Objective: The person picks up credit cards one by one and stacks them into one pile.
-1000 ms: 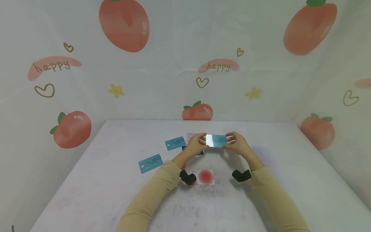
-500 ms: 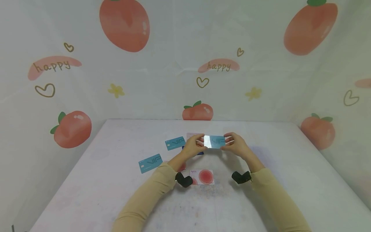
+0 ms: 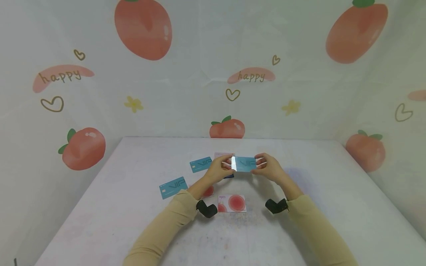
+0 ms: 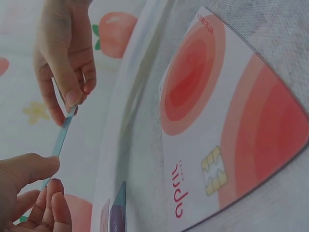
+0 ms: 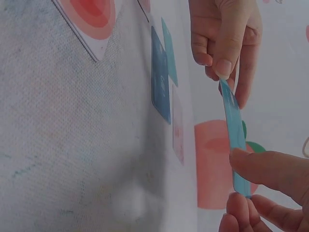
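Observation:
Between both hands a teal VIP card (image 3: 245, 164) is held up above the table, with glare across its left end. My left hand (image 3: 217, 169) pinches the left end between thumb and fingers. At the opposite end my right hand (image 3: 270, 168) pinches it the same way. In the right wrist view the teal card (image 5: 233, 123) shows nearly edge-on, a thumb pressing its face at each end. Beneath the left hand, a dark blue card (image 3: 229, 176) is mostly hidden in the head view; its face shows in the right wrist view (image 5: 161, 75).
Two more teal VIP cards, one nearer (image 3: 173, 187) and one farther (image 3: 200, 164), lie left. A white card with red circles (image 3: 236, 203) lies in front; a similar card (image 3: 208, 191) is partly under the left wrist. A pale pink card (image 3: 223, 154) lies behind the left hand.
Both hands have shifted slightly left and nearer, carrying the teal card along. The left forearm has swung left, uncovering more of the red-circled cards.

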Demonstrator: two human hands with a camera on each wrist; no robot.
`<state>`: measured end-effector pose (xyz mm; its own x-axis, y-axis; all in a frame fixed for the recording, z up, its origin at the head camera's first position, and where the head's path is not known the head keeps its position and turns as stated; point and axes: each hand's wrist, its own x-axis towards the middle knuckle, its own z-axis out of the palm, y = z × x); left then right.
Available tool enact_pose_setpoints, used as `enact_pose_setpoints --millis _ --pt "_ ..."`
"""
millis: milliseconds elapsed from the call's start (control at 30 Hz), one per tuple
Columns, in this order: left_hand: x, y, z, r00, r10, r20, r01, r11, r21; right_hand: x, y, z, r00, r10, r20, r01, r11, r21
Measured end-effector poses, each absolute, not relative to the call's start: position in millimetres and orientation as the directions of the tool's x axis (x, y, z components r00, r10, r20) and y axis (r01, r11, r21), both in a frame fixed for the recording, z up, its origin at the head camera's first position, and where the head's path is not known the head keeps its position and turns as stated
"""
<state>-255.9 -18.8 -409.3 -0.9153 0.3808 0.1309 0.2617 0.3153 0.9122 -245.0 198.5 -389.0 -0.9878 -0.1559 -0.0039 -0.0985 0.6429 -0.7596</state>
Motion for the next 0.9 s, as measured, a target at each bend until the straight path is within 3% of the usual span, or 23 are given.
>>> enact_pose_setpoints --millis 900 --pt "-248.9 -39.3 -416.4 -0.92 0.373 0.12 0.244 0.308 0.92 -236.4 187.8 -389.0 -0.98 -0.201 -0.001 -0.121 0.593 -0.796"
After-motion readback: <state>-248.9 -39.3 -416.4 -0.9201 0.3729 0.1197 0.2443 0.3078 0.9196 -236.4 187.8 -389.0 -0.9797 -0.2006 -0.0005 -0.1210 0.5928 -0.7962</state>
